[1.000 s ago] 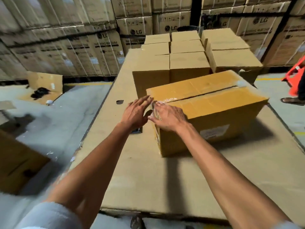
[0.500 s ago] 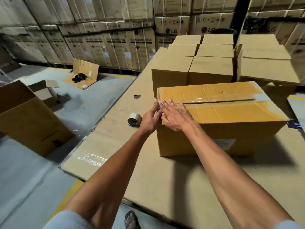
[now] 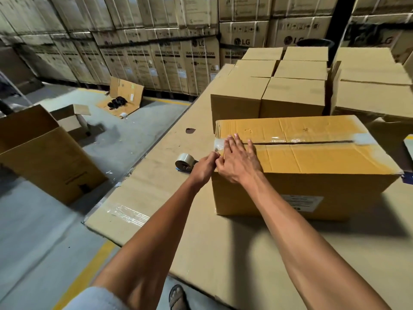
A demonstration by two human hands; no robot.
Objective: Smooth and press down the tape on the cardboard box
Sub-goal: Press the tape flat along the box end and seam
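Observation:
A closed cardboard box [image 3: 312,157] lies on a cardboard-covered table [image 3: 201,231]. Clear tape [image 3: 290,139] runs along its top centre seam and folds over the left end, where it looks wrinkled. My right hand [image 3: 238,161] lies flat, fingers spread, on the box's top left corner over the tape. My left hand [image 3: 204,167] presses against the box's left end face just below that corner, fingertips on the tape end. A roll of clear tape [image 3: 185,163] sits on the table just left of my left hand.
Several closed cardboard boxes [image 3: 279,86] stand on the table behind the box. An open box [image 3: 44,153] and a smaller one [image 3: 73,118] stand on the floor at left. Stacked washing machine cartons [image 3: 156,52] line the back wall. A sandalled foot [image 3: 177,297] shows below the table edge.
Both hands stay at the box's left end; the left hand has shifted down from the top edge onto the end face. The camera view has swung, bringing the tape roll and floor boxes into sight.

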